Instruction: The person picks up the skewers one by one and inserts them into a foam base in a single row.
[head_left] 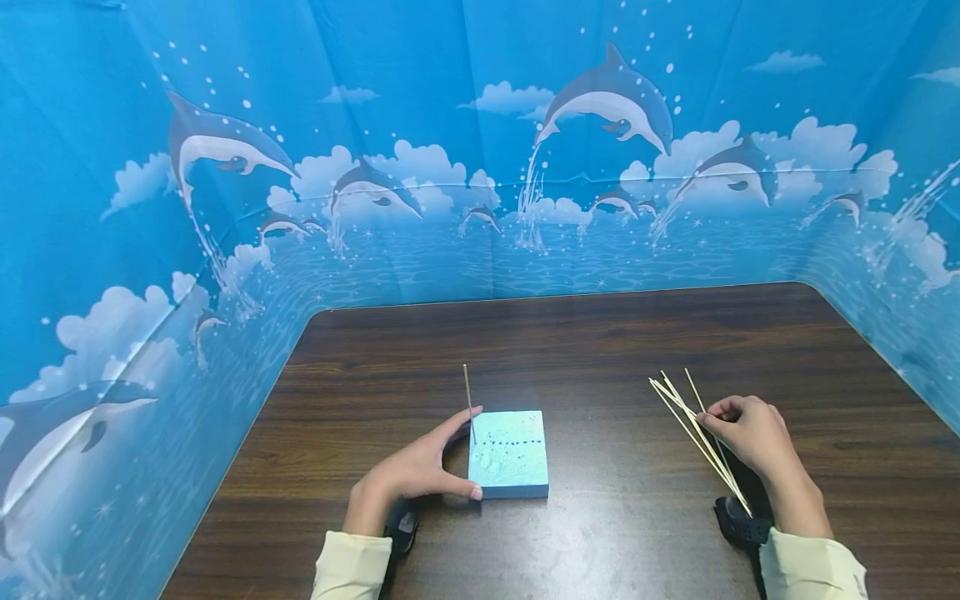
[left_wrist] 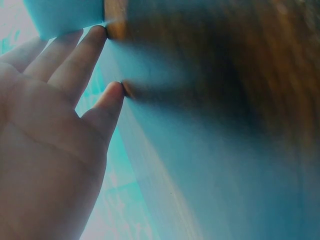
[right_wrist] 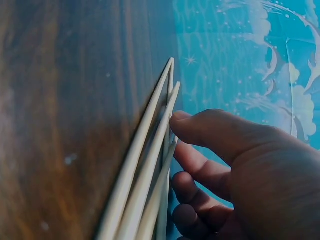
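My left hand (head_left: 411,468) grips a square light-blue foam block (head_left: 513,477) from its left side, thumb at the near left corner and fingers at the far left one. A row of small dark dots crosses the block's pitted top. One thin wooden stick (head_left: 468,392) stands nearly upright at the block's left edge. To the right, several similar sticks (right_wrist: 151,165) lie in a loose, crossing bundle. Over them, my right hand (head_left: 753,437) pinches one stick between thumb and index finger, its other fingers curled in the right wrist view.
The dark wood-grain table (head_left: 600,350) carries the block and the bundle, with a wide stretch of tabletop between them. A blue curtain (head_left: 420,83) printed with dolphins and clouds rises behind the table and along its sides.
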